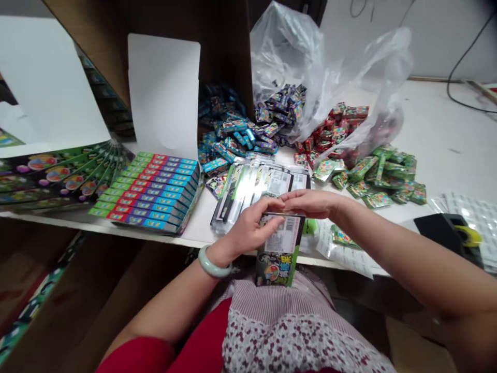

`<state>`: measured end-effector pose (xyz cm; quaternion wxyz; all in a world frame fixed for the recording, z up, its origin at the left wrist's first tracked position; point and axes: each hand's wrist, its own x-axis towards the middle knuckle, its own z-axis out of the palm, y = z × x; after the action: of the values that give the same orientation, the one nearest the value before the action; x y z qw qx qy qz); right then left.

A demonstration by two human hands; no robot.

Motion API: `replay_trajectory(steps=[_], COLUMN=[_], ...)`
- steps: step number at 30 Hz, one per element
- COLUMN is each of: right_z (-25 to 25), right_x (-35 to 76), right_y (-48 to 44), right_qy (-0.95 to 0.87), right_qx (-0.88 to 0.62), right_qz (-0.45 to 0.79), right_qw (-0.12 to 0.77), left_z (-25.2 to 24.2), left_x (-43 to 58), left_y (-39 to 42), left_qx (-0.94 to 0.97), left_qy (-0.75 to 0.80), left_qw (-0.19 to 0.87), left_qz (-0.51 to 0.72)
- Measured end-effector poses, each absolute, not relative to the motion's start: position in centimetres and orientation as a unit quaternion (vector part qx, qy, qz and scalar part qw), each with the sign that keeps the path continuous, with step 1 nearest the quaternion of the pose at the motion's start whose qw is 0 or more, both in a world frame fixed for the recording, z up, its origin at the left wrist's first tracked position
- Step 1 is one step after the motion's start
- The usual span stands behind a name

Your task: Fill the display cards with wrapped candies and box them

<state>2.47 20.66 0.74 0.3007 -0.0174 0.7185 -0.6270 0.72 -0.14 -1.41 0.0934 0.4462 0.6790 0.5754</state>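
A printed package [280, 248], black and green with colourful lettering and a barcode panel, stands tilted at the table's front edge before my apron. My left hand [256, 228], with a pale bangle at its wrist, is closed on the package's upper part, thumb across the printed face. My right hand [310, 203] lies over the package's top edge, fingers stretched out toward the left and close to my left fingertips. What its palm touches is hidden. Just beyond both hands is a pile of clear plastic packs [258, 181] with printed cards.
Small wrapped packets lie behind in blue [233, 137], purple [285, 106], red [337, 127] and green [382, 173] heaps, some by clear bags [287, 46]. A display box [149, 191] with rows of small boxes stands left. A black-and-yellow tape dispenser [450, 235] sits right.
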Motion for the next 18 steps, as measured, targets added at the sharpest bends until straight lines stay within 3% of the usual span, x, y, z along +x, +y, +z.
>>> replay_trajectory(steps=[3, 6, 10, 14, 18], right_z=[0.2, -0.2, -1.7, -3.2, -4.4], right_x=[4.3, 7.6, 10.5, 11.2, 14.8], right_y=[21.1, 20.6, 19.5, 23.0, 29.3], right_qy=[0.611, 0.606, 0.659, 0.724, 0.82], right_qx=[0.023, 0.032, 0.068, 0.15, 0.224], right_qz=[-0.724, -0.773, -0.748, -0.663, -0.502], right_qw=[0.318, 0.186, 0.04, -0.119, -0.159], left_z=[-0.8, -0.6, -1.4, -3.3, -4.4], left_x=[-0.8, -3.0, -5.0, -5.4, -5.9], left_y=[-1.1, -1.9, -1.8, -2.6, -5.3], left_qx=[0.358, 0.135, 0.003, 0.021, 0.058], left_qy=[0.696, 0.658, 0.571, 0.691, 0.803], left_qw=[0.06, -0.036, -0.017, -0.013, 0.005], left_qz=[0.62, 0.74, 0.821, 0.722, 0.593])
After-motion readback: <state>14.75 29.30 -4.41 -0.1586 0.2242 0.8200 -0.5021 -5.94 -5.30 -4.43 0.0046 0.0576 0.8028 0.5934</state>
